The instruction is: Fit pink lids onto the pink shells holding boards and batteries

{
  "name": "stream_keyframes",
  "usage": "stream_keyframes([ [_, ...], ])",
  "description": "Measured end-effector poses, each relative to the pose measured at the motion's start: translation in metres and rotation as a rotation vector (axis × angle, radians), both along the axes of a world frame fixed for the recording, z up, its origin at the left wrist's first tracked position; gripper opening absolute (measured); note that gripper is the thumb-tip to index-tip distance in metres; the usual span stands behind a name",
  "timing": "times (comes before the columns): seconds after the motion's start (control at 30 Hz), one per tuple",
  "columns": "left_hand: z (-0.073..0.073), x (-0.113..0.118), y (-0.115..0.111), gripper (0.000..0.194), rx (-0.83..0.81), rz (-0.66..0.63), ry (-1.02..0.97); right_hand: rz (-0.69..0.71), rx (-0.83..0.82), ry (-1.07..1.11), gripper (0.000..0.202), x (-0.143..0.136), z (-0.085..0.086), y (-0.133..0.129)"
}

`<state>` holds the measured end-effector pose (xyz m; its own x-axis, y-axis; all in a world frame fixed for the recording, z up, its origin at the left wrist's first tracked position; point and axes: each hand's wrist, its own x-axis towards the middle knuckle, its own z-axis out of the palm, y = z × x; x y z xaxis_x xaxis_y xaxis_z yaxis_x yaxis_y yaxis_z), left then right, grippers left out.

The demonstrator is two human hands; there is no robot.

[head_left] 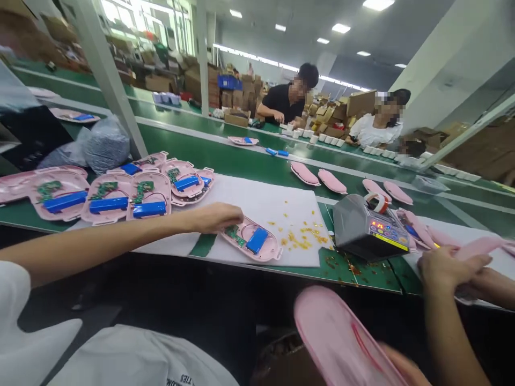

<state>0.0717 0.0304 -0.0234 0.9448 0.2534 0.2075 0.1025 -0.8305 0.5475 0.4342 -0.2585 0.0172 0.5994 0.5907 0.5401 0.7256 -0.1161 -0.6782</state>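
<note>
My left hand [221, 217] is closed on the far left end of a pink plastic shell half [265, 252] at the front edge of the bench. Inside that half sit a green circuit board [233, 234] and a blue battery pack [256, 240]. Low in front of the bench, my right hand [402, 367] grips another pink shell half [333, 332], tilted and blurred, with a red wire or streak [364, 346] on it. Most of this hand is hidden behind the shell. To its right, a co-worker's hands [446, 271] handle pink shell pieces [478, 247].
Several pink halves with boards and batteries [107, 198] stand at the left. Amber bits [301, 236] lie scattered on the white foam sheet [257, 193]. A grey machine with a red display [362, 228] stands right of it. Closed pink shells [304, 173] lie behind; two people work opposite.
</note>
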Motion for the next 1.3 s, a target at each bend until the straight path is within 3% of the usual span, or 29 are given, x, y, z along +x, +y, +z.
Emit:
stream_keyframes([
  [0.1,-0.01,-0.008,-0.003,0.018,-0.384,0.291,-0.199,0.182,-0.191,0.083,0.042,-0.089,-0.025,0.039],
  [0.17,-0.015,-0.013,-0.011,0.017,-0.47,0.375,-0.317,0.325,-0.305,0.145,0.04,-0.132,-0.038,0.08],
  [0.27,-0.017,-0.014,-0.019,0.016,-0.161,0.389,-0.432,0.497,-0.366,0.258,0.04,-0.163,-0.04,0.138],
  [0.37,-0.017,-0.014,-0.015,0.016,0.127,0.496,-0.515,0.582,-0.362,0.368,0.041,-0.172,-0.031,0.171],
  [0.43,-0.018,-0.017,-0.012,0.014,0.127,0.541,-0.565,0.535,-0.334,0.464,0.041,-0.176,-0.027,0.176],
  [0.5,-0.018,-0.021,-0.011,0.012,0.074,0.505,-0.598,0.371,-0.203,0.595,0.042,-0.183,-0.029,0.175],
  [0.6,-0.015,-0.028,-0.013,0.012,-0.022,0.321,-0.608,0.19,0.044,0.801,0.048,-0.201,-0.04,0.174],
  [0.7,-0.009,-0.031,-0.014,0.015,-0.136,0.198,-0.598,0.197,0.065,0.855,0.056,-0.222,-0.053,0.177],
  [0.87,-0.01,-0.023,-0.013,0.02,-0.119,0.412,-0.693,0.182,0.095,0.696,0.055,-0.26,-0.064,0.184],
  [0.93,-0.016,-0.018,-0.014,0.018,-0.172,0.434,-0.699,0.157,0.14,0.703,0.05,-0.274,-0.065,0.189],
  [1.1,-0.028,-0.01,-0.015,0.008,-0.556,0.427,-0.69,0.206,0.249,0.788,0.049,-0.291,-0.069,0.198],
  [1.17,-0.03,-0.009,-0.014,0.024,-0.783,0.464,-0.711,0.242,0.188,0.827,0.05,-0.284,-0.067,0.193],
  [1.23,-0.031,-0.008,-0.012,0.041,-0.961,0.46,-0.681,0.138,0.153,0.749,0.055,-0.269,-0.059,0.183],
  [1.3,-0.03,-0.008,-0.011,0.043,-1.014,0.452,-0.632,-0.034,0.173,0.46,0.068,-0.25,-0.042,0.176],
])
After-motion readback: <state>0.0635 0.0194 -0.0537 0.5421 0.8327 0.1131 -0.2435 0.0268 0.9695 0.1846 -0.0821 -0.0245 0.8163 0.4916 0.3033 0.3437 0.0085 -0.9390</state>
